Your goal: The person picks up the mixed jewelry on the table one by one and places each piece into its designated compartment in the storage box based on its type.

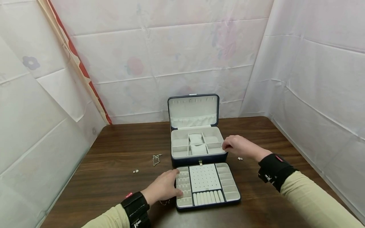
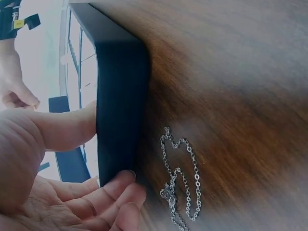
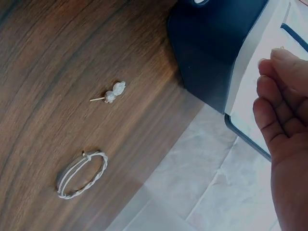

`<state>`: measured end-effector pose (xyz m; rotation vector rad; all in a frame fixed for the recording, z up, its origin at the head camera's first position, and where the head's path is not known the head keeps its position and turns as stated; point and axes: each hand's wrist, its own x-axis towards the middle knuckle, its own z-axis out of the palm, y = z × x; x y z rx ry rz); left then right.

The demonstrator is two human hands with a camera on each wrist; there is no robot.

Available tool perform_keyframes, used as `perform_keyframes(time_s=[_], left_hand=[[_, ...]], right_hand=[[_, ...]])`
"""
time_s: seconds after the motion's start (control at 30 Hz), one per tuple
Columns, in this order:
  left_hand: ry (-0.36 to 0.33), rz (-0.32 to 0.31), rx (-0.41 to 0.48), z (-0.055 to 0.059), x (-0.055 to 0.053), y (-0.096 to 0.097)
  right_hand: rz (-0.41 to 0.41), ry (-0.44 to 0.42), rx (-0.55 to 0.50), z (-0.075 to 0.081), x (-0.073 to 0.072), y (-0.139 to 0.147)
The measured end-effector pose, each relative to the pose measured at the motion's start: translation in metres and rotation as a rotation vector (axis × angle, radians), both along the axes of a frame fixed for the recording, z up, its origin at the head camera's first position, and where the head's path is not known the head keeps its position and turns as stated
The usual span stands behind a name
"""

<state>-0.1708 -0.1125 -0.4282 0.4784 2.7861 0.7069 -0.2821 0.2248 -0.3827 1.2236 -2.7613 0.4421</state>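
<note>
Tiny gold-coloured item [image 2: 36, 105], type unclear, sits pinched in the right hand [image 1: 238, 146], at the box's [image 1: 185, 161] right rim. Tray [image 1: 211, 205] lies nearer the left hand [image 1: 164, 187], which grips its left edge; long axis runs rightward from that hand.

- I'm in a screened-off table booth, a makeshift recording corner by its looks.
- Pale floral sheets [image 1: 176, 53], creased along their folds, hang to my left, ahead and to my right.
- A red-and-tan border strip [image 1: 83, 69] slants down the left corner.
- My dark wood-grain tabletop [image 1: 125, 139] reaches the sheets.
- Black camera straps [image 1: 275, 171] wrap both my wrists.
- Whether a home or studio lies beyond, I can't tell.
</note>
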Motion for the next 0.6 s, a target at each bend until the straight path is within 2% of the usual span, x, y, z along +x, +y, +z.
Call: perform_keyframes(time_s=[0.17, 0.4, 0.6], left_hand=[[-0.002, 0.004, 0.002, -0.001, 0.000, -0.001], [0.013, 0.013, 0.000, -0.001, -0.001, 0.000], [0.017, 0.016, -0.004, -0.001, -0.001, 0.001]], right_hand=[[0.026, 0.022, -0.020, 0.003, 0.003, -0.007], [0.116, 0.028, -0.059, 0.007, 0.010, -0.019], [0.140, 0.042, -0.060, 0.009, 0.019, -0.028]])
